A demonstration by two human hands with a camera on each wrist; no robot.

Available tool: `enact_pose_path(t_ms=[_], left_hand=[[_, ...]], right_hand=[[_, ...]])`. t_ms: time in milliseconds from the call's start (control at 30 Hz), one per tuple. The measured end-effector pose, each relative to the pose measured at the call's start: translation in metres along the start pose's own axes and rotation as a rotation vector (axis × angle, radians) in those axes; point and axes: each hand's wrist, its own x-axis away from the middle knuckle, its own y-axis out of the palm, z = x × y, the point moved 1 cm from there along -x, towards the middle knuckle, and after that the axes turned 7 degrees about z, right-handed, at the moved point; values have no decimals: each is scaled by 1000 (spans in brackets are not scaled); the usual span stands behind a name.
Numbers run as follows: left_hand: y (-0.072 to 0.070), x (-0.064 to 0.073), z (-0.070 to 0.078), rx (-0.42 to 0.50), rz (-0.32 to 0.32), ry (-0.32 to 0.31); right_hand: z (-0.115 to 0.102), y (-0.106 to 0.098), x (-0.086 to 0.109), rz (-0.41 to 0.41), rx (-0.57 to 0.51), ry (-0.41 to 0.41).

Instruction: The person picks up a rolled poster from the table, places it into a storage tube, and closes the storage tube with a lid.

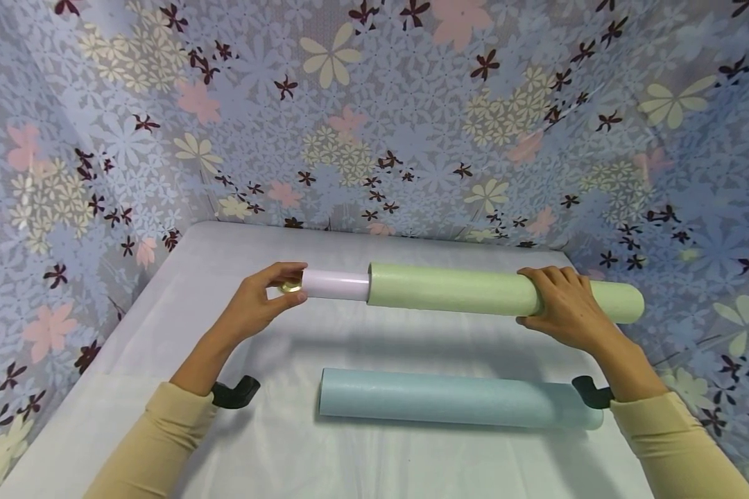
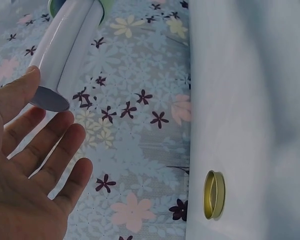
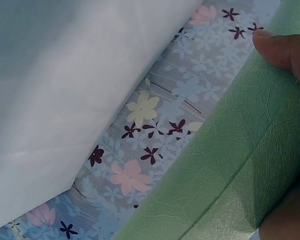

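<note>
My right hand point(image 1: 562, 305) grips a long light-green tube of textured paper point(image 1: 449, 287) near its right end, held above the table. From the tube's left opening sticks out a narrower lilac tube point(image 1: 336, 285), which shows a lengthwise seam in the left wrist view. My left hand point(image 1: 256, 301) pinches the lilac tube's free end between thumb and fingers. Beyond the left hand, a gold ring-shaped piece point(image 2: 214, 195) is on the white table. In the right wrist view, the thumb point(image 3: 280, 50) presses against the green tube point(image 3: 225, 150).
A light-blue tube point(image 1: 449, 398) lies on the white table point(image 1: 274, 443), nearer to me than the green one. Flower-patterned cloth point(image 1: 374, 125) hangs behind the table and along both sides. Black wrist-worn pieces point(image 1: 236, 393) sit at both cuffs.
</note>
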Motion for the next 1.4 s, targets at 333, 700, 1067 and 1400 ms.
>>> enact_pose_path(t_ms=[333,700,1067,1400], left_hand=[[12,-4,8,30,-37,21],[29,-11,16,47,-39,80],[47,-15,25,49,-43,147],[59,-17,31,48,-33,166]], right_hand=[[-4,-1,0,-12,-1,2],[-7,-2,-2,-15,-3,2],[-11,-4,-3,-7,3,-11],[-12,-3,-3,10,-5,-13]])
